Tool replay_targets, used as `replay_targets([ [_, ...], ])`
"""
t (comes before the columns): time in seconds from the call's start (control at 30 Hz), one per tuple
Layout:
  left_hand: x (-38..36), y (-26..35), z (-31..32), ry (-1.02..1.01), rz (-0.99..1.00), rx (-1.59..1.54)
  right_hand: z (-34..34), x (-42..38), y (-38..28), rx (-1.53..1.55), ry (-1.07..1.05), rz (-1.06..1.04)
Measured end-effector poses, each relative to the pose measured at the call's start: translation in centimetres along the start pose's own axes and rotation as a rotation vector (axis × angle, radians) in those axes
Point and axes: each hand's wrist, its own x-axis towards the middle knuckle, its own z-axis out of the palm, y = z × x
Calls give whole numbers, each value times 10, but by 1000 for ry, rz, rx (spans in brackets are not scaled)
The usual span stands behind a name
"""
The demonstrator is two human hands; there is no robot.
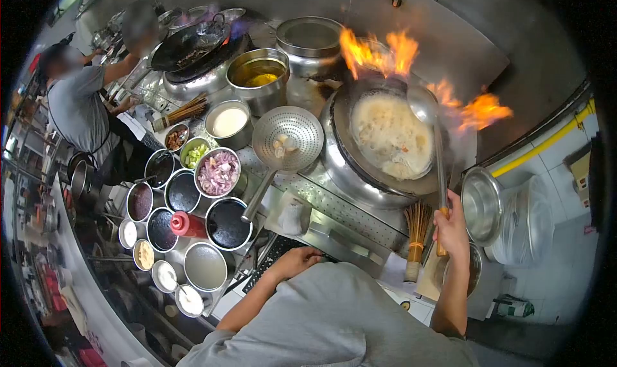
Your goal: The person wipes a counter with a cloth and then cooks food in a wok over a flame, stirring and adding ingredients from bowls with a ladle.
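My right hand [452, 229] is closed around the wooden handle of a metal ladle [423, 103]. The ladle's bowl hangs over the far right rim of a wok [340, 142]. Pale, frothy liquid with lumps [393, 135] bubbles inside the wok, and flames [379, 52] rise behind it. At the stove's front edge, by my body, my left hand [299, 262] rests with loosely bent fingers and nothing visible in it. A perforated strainer [287, 139] with a few pale pieces in it lies left of the wok, its handle toward me.
A bamboo brush [416, 238] stands near my right hand. Sauce pots, a red squeeze bottle [187, 224] and a bowl of chopped onion [218, 172] crowd the left. A pot of yellow oil [258, 78] sits behind. Another person [83, 103] works at a farther wok [186, 45].
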Motion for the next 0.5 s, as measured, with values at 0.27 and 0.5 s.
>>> replay_targets([
  [0.27,14,14,6,-19,30,16,-12,-11,37,352,-195,183],
  [0.5,18,51,-6,50,-39,19,-36,-31,52,683,-343,258],
])
